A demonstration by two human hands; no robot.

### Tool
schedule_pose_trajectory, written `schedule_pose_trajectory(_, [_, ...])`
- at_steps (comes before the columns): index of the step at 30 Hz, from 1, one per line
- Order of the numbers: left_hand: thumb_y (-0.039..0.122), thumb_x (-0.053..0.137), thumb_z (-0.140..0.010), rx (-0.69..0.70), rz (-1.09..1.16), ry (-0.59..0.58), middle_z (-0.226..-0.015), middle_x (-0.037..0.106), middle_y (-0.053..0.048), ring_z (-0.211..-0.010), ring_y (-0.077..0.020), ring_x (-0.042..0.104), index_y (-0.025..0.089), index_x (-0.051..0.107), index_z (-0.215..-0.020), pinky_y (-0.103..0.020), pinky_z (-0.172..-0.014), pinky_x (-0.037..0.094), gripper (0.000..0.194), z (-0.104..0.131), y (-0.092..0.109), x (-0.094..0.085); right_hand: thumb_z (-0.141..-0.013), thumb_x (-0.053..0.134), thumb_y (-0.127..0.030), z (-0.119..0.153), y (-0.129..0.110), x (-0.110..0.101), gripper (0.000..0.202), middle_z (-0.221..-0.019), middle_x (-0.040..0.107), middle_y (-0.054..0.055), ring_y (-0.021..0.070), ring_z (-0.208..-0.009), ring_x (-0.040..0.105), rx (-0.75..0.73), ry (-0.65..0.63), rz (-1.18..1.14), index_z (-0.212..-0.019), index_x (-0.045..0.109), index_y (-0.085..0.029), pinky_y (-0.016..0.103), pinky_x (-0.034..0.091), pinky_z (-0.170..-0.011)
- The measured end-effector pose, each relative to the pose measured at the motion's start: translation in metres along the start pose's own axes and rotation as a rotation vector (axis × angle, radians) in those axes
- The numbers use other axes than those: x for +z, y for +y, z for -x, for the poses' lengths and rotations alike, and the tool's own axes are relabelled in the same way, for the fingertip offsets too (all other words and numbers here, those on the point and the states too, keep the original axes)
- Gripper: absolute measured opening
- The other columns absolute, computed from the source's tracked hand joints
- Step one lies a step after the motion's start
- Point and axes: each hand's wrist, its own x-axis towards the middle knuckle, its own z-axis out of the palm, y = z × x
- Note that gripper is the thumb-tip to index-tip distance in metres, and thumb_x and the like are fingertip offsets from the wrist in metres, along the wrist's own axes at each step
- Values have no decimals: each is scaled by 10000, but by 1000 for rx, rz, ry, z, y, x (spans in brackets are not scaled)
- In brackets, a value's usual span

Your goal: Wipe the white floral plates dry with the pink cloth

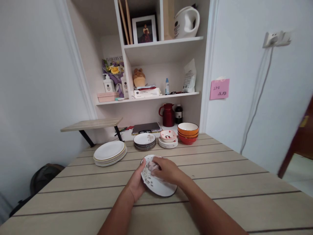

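A white plate (pixel 162 188) with a dark rim and a grey floral pattern is tilted above the near part of the table. My left hand (pixel 137 182) grips its left edge, thumb over the rim. Against the plate's upper face, my right hand (pixel 167 169) presses a crumpled pale cloth (pixel 153 165), its fingers closed round it. Beyond the hands stands a stack of similar dark-rimmed plates (pixel 144 139). To its right, a small pinkish square bowl (pixel 168 135) rests on a stack of small white dishes (pixel 168 143).
Large white plates (pixel 110 152) are stacked at the left, near a small raised wooden stand (pixel 91 124). Orange and red bowls (pixel 187 133) stand stacked at the back right. Behind them are a red jug (pixel 168 115), a dark bottle (pixel 178 114) and white shelves (pixel 163 45).
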Motion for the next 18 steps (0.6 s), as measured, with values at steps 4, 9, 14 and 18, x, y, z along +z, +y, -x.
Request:
schedule_pose_trajectory(4, [460,563,-848,-9,-19,10,-1134,681,-132,-1077,-275,620,110,537,-1289,-377,-1013,386,563,-1,-1,-2,-766,571,-411,-1,9,-5,354,-1047,664,78,230,-906,593,128,-36,101,-1071,575,-233,282,321,-648])
schedule_pose_trajectory(9, [482,561,-841,-31,-38,4,-1150,674,-136,-1108,-272,602,102,539,-1283,-376,-1029,371,583,-1,-1,-4,-695,632,-400,12,17,-19,304,-944,680,62,230,-816,599,99,-157,116,-950,616,-235,276,312,-598])
schedule_pose_trajectory(14, [470,560,-846,-32,-11,-8,-1130,682,-141,-1091,-277,611,89,530,-1290,-371,-1011,392,586,-1,-1,-2,-682,649,-410,19,5,-18,319,-925,662,30,195,-797,568,-104,-244,-3,-953,612,-246,261,332,-610])
schedule_pose_trajectory(18, [465,553,-852,-25,6,-34,-1116,686,-148,-1070,-286,622,81,546,-1275,-371,-986,414,571,0,-1,0,-722,612,-371,13,-6,-7,284,-945,650,19,174,-812,557,-125,-131,-75,-971,593,-236,254,340,-642])
